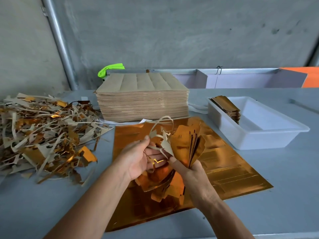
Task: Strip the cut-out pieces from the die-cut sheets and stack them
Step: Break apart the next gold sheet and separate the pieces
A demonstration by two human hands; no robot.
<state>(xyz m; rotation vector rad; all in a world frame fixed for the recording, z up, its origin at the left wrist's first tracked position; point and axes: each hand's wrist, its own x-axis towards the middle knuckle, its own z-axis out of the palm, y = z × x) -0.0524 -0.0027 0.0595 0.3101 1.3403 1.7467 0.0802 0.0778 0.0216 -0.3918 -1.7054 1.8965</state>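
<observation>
A gold foil die-cut sheet point(229, 163) lies flat on the table in front of me. Above it my right hand point(191, 171) grips a fanned bundle of gold cut-out pieces point(188, 144). My left hand point(138, 157) holds ragged waste strips point(162, 135), thumb on top, fingers curled under them. More loose gold pieces point(160, 185) hang or lie beneath my hands. A stack of finished gold pieces point(227, 107) leans in the left end of a white plastic tub point(269, 135). A thick stack of unstripped sheets point(143, 99), brown side up, stands behind.
A big heap of torn waste strips point(43, 135) covers the left of the grey table point(259, 204). A green object point(110, 69) sits behind the sheet stack. A metal pipe point(60, 44) runs down the concrete wall.
</observation>
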